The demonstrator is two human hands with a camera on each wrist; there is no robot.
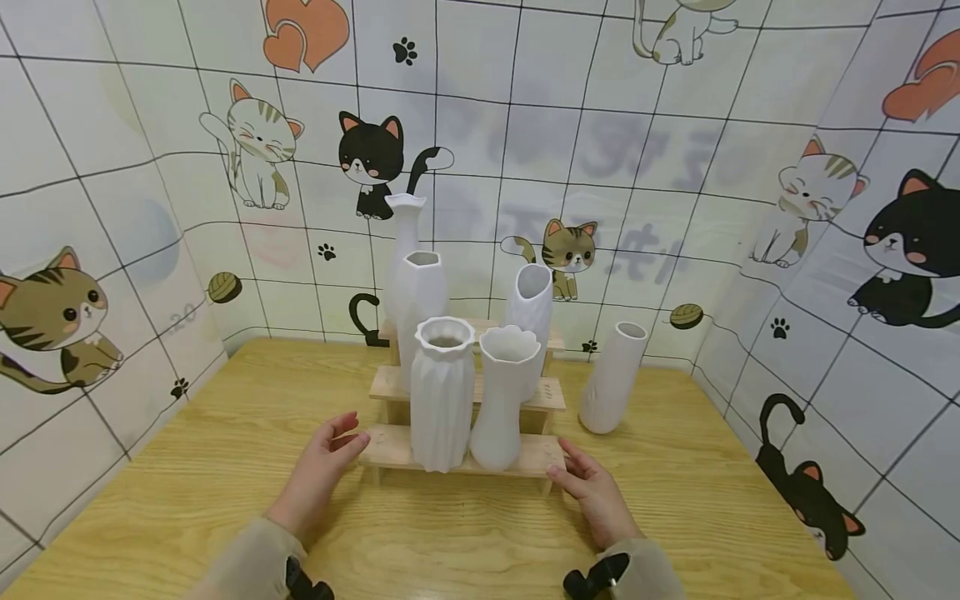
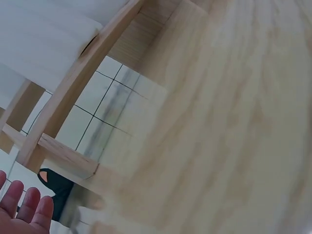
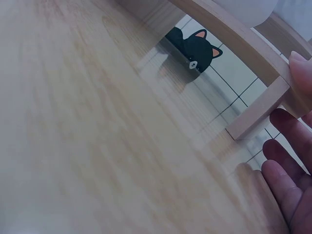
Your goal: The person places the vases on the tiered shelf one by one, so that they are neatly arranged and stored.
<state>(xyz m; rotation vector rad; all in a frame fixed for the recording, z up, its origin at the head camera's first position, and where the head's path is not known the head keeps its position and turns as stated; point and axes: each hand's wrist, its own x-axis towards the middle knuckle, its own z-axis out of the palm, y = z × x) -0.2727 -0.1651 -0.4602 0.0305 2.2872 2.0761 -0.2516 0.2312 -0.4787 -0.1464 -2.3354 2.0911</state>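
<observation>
A three-step wooden stand (image 1: 538, 450) bears several white vases. On its lowest step are a ribbed vase (image 1: 442, 408) and, to its right, a vase with a scalloped rim (image 1: 498, 408). Behind them rise a vase with a six-sided mouth (image 1: 422, 292), one with a slanted mouth (image 1: 531, 308) and a slim-necked vase (image 1: 406, 221). My left hand (image 1: 322, 467), fingers loosely bent, is beside the stand's left end. At the right front corner, my right hand (image 1: 596, 492) pinches the lowest step, thumb (image 3: 300, 73) against the plank and fingers by its leg.
One more white vase (image 1: 611, 383) stands on the wood-grain table (image 1: 450, 542), right of the stand. A wall covering (image 1: 480, 150) with a grid and cartoon cats closes off the back and both sides.
</observation>
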